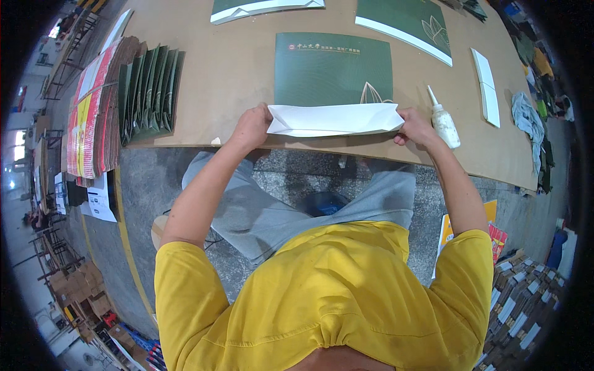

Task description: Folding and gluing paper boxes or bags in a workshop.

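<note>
In front of me on the brown table lies a green paper bag (333,69) with a white folded end (337,119) toward me. My left hand (252,125) grips the left corner of that end, its fingers closed on the paper. At the opposite corner my right hand (413,126) pinches the edge, fingers curled in. The white end stands a little open between the two hands. Just right of my right hand, a white squeeze bottle (444,123) with a pointed nozzle lies on the table.
A row of folded dark green bags (148,93) stands at the left, beside a strapped cardboard stack (93,111). More green bags (408,28) lie at the table's far side. A white folded strip (486,86) and a light blue cloth (528,120) are at the right.
</note>
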Available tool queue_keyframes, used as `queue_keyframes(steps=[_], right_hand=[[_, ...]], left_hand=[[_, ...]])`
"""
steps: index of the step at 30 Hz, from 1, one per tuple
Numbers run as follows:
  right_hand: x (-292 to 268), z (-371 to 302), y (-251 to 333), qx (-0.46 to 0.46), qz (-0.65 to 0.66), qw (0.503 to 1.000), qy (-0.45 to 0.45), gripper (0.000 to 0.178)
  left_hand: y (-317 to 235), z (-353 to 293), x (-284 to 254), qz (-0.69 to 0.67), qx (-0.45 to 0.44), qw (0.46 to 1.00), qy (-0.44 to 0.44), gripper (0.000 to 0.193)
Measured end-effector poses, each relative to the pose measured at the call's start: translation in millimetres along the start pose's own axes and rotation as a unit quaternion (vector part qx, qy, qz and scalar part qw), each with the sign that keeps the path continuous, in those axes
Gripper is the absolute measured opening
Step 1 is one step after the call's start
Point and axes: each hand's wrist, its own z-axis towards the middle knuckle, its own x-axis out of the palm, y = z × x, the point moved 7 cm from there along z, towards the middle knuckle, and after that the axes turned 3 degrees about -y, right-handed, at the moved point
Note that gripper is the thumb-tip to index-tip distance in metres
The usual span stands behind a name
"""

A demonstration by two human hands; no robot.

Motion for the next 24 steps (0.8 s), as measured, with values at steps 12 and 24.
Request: queue_keyframes(steps=[12,24], right_hand=[[44,-63,177,-0.464,-0.047,0.875,-0.133,0.021],[180,0,178,-0.423,-0.425,0.8,0.009,0.01]], left_hand=[[-4,-6,-7,0.101,-0.007,0.995,0.026,0.019],[-16,-19,-9,0.09,-0.003,0.995,-0.033,0.016]])
